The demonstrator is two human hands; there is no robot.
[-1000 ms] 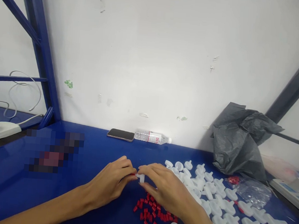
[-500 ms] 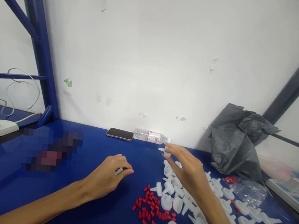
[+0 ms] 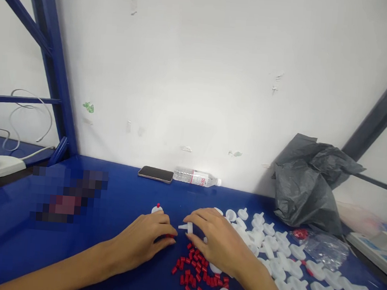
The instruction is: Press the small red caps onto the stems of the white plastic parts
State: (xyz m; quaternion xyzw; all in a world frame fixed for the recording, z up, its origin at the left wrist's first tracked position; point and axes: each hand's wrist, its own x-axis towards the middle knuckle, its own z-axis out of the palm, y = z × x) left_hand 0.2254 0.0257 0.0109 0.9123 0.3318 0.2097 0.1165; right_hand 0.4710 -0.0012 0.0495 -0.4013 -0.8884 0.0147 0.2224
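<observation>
My left hand (image 3: 144, 237) is closed, with a small red cap (image 3: 170, 235) between its thumb and fingertips. Facing it, my right hand (image 3: 211, 236) pinches a white nozzle cap (image 3: 189, 228) whose thin spout points left at the left fingertips. Spout and red cap are close but apart. Just behind my left hand a white nozzle cap with a red tip (image 3: 157, 208) stands on the blue table. Loose red caps (image 3: 188, 274) lie in a cluster below my right hand. Many white nozzle caps (image 3: 276, 265) are spread to the right, partly hidden by my forearm.
A phone (image 3: 155, 173) and a clear plastic bottle (image 3: 196, 178) lie along the wall. Far right are a grey plastic bag (image 3: 307, 181), a clear bag (image 3: 327, 249) and a scale-like device (image 3: 373, 248). A power strip (image 3: 0, 165) sits at the left edge.
My right hand has come left and down with the white nozzle cap, towards my left hand. A red cap now shows in my left fingers, and the red-tipped nozzle cap behind has come into view.
</observation>
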